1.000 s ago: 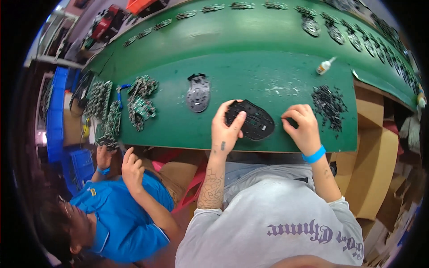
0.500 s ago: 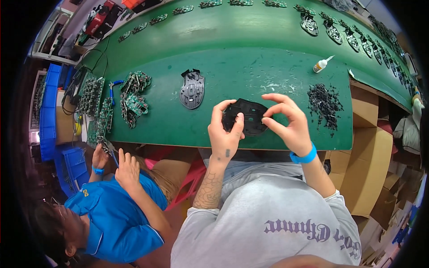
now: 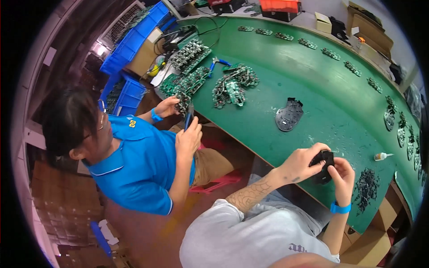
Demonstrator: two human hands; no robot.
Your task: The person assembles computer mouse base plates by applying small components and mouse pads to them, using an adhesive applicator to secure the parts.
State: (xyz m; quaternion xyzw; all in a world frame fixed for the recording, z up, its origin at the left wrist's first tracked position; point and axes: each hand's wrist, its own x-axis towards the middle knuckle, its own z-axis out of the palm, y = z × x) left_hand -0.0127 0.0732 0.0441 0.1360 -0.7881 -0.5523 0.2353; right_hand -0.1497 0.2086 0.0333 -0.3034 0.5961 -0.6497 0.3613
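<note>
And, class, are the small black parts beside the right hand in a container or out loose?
Out loose: the small black parts lie scattered on the green tabletop beside the right hand, no container around them.

A long green workbench (image 3: 277, 73) crosses the room, its surface glossy with reflected light. Past the workbench's far edge rises a pale wall (image 3: 391, 20). Left of the workbench stand blue bins (image 3: 132, 96) and stacked brown cartons (image 3: 67, 192) on a reddish-brown floor (image 3: 147, 234); a cardboard box (image 3: 371, 249) sits below its right end.
</note>
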